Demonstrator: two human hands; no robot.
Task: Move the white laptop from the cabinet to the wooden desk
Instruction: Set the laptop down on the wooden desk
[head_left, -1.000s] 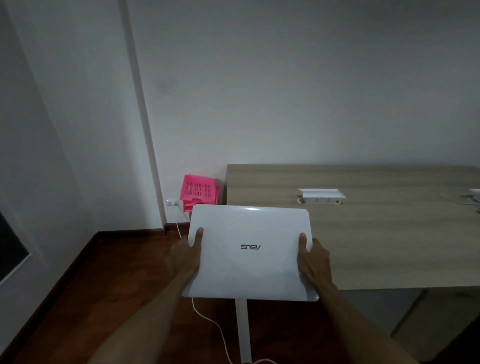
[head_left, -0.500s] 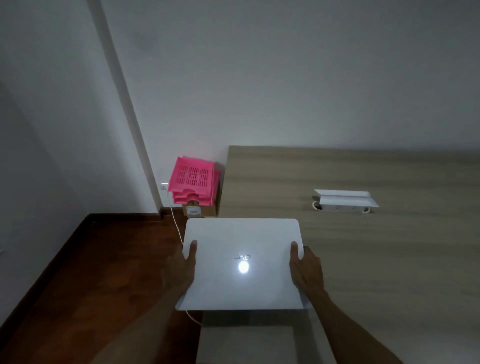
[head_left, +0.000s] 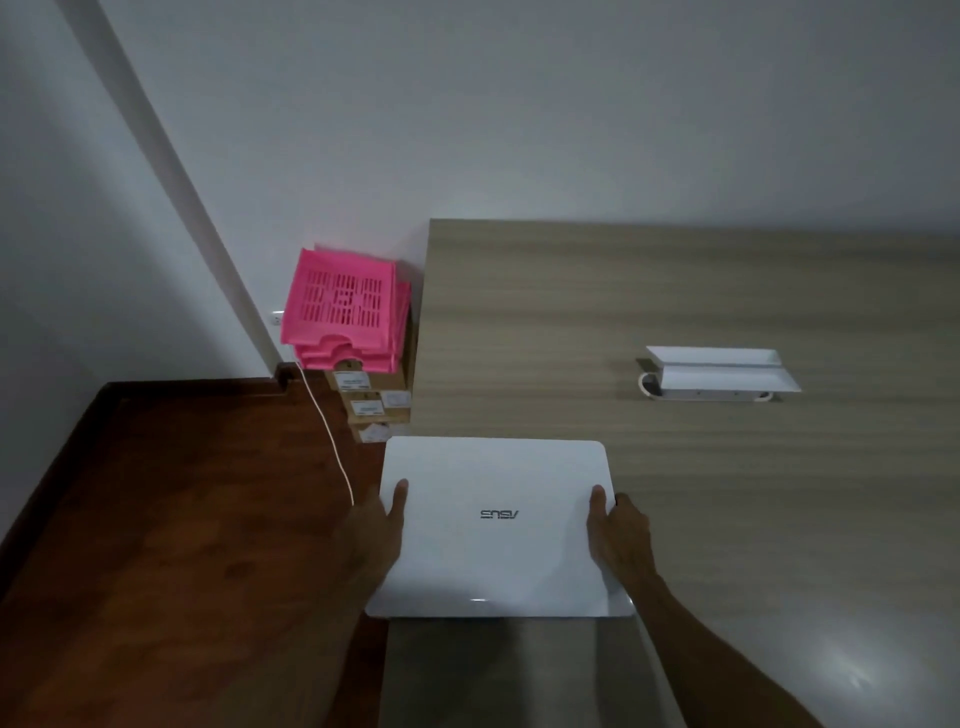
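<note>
Laptop (head_left: 498, 525) | closed | edges gripped: left hand (head_left: 371, 535), right hand (head_left: 621, 540)

A big wooden desk (head_left: 675, 467) stands against the wall. A white socket box (head_left: 719, 375) with its lid up sits in the top. On the dark brown floor (head_left: 182, 519) beside the desk are cardboard boxes (head_left: 371, 400) stacked up, and a white cable (head_left: 327, 431).
</note>
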